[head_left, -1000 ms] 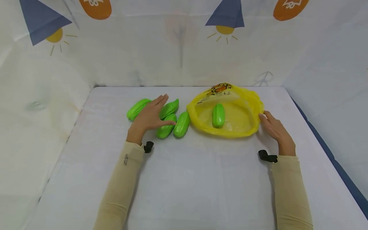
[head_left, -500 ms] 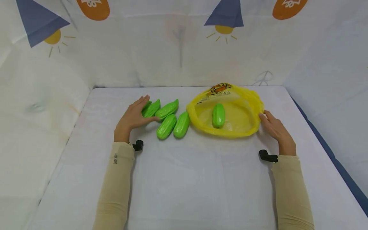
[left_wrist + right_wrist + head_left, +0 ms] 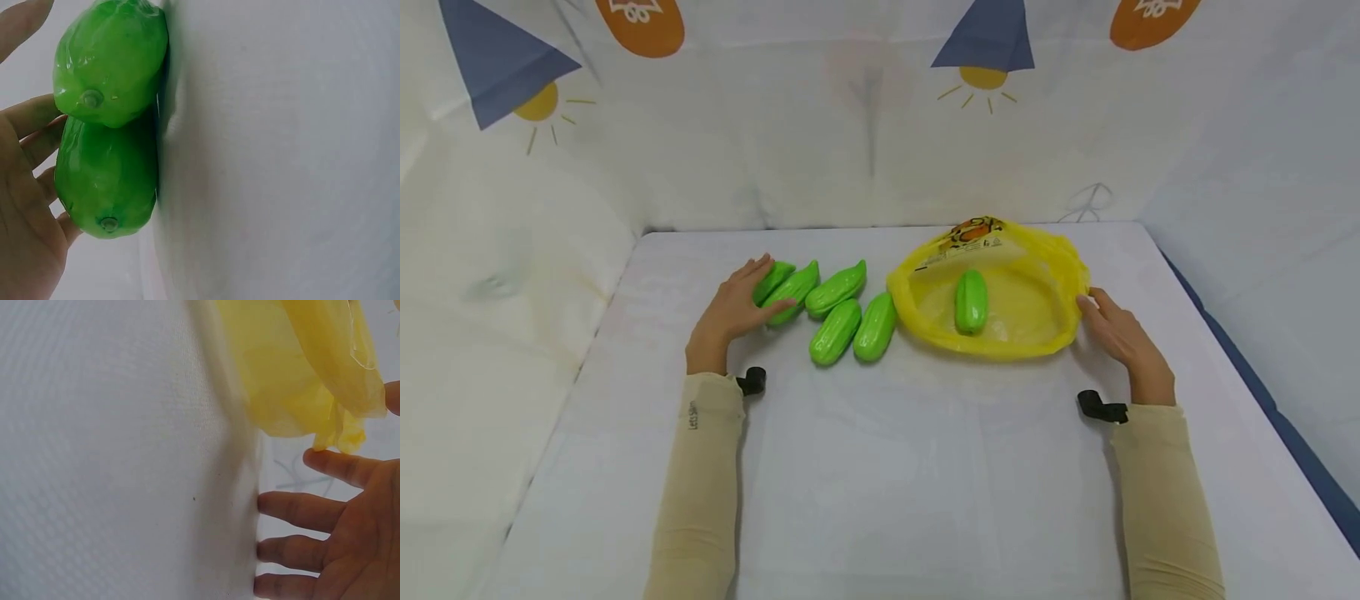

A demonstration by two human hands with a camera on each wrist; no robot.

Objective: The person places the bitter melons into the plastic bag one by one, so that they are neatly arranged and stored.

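Observation:
Several glossy green oblong fruits, ribbed and pointed at one end, lie left of a yellow plastic bag (image 3: pixel 1000 343); their exact kind I cannot tell. Beside the leftmost pair is my left hand (image 3: pixel 726 312), thumb spread from the fingers. In the left wrist view, its fingers (image 3: pixel 39 147) reach behind an upper fruit (image 3: pixel 112 62) and a lower fruit (image 3: pixel 106 178), while the thumb stands apart. One green fruit (image 3: pixel 972 302) lies inside the bag's wide mouth. At the bag's right rim, my right hand (image 3: pixel 1123 337) touches the plastic with thumb and straight index finger.
Three more fruits, the upper one (image 3: pixel 837 289), the lower one (image 3: pixel 835 332) and the one against the bag (image 3: pixel 875 327), lie between my left hand and the bag. A white cloth covers the table (image 3: pixel 925 483). A printed white curtain (image 3: pixel 775 125) hangs behind.
My left hand has moved left from over the group of fruits to the leftmost pair, which it had partly hidden. The right hand and the bag stay in place.

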